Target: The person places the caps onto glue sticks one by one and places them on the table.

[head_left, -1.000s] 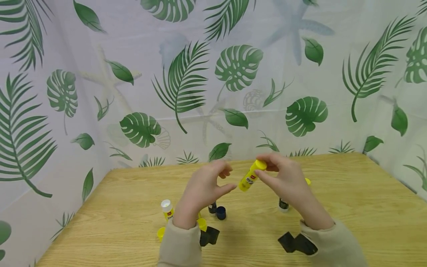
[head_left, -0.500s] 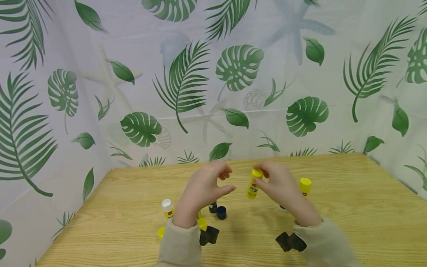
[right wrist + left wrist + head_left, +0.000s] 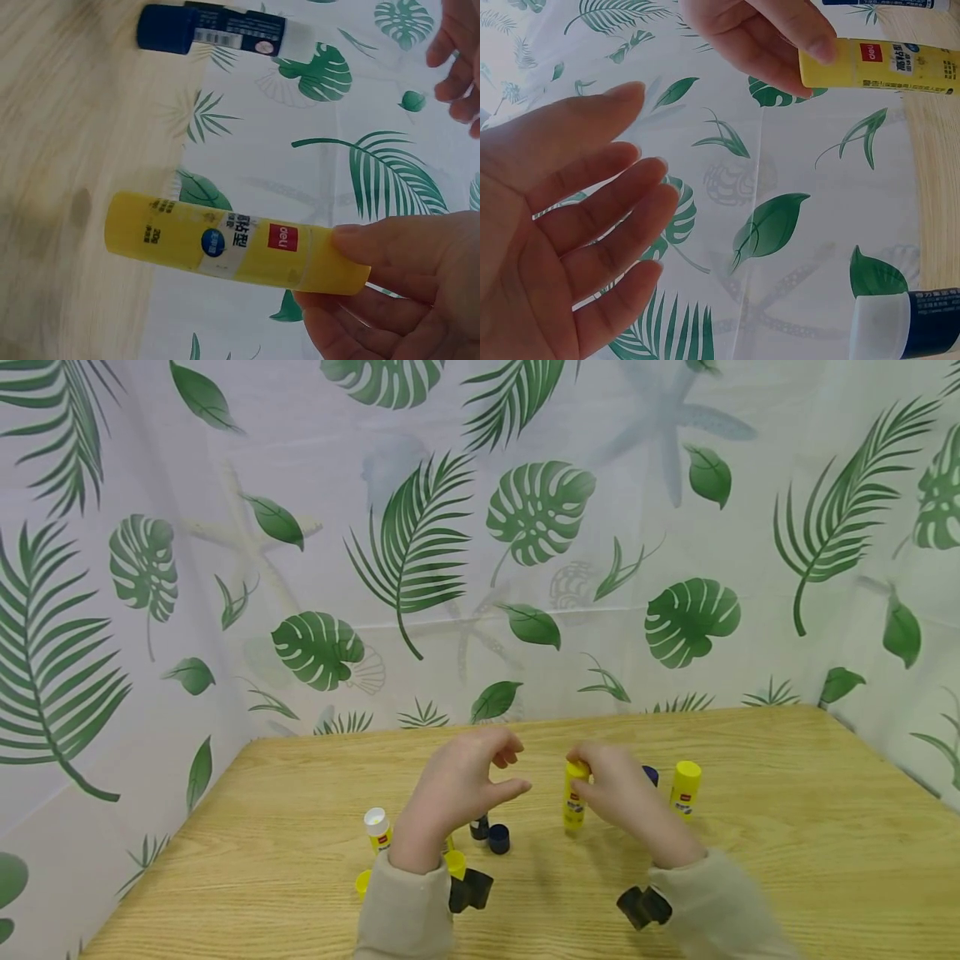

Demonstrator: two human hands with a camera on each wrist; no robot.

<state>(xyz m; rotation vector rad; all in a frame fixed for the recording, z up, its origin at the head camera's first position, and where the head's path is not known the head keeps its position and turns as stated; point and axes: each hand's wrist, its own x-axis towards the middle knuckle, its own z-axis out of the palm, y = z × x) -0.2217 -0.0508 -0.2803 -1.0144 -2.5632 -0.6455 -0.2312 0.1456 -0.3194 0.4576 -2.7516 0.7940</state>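
My right hand [image 3: 621, 792] pinches a capped yellow glue stick [image 3: 574, 806] by its cap, between thumb and fingers. The stick hangs upright close to the table; whether its base touches the wood I cannot tell. Its label faces the right wrist camera, where the glue stick [image 3: 202, 240] shows whole. To the left, my left hand [image 3: 459, 793] is raised with fingers relaxed and spread, holding nothing; its bare palm fills the left of the left wrist view. Below that hand are a dark blue glue stick [image 3: 478, 828], partly hidden, and a loose dark blue cap [image 3: 498, 839].
On the right stands a yellow glue stick [image 3: 686, 789], with a blue cap [image 3: 651, 774] half hidden behind my right hand. An uncapped yellow glue stick [image 3: 378, 828] and yellow caps [image 3: 454, 862] lie around my left wrist. A leaf-patterned cloth [image 3: 442, 685] encloses the wooden table [image 3: 247, 860].
My right hand has lowered the yellow glue stick toward the table and turned it from tilted to upright. The left hand has stayed in place.
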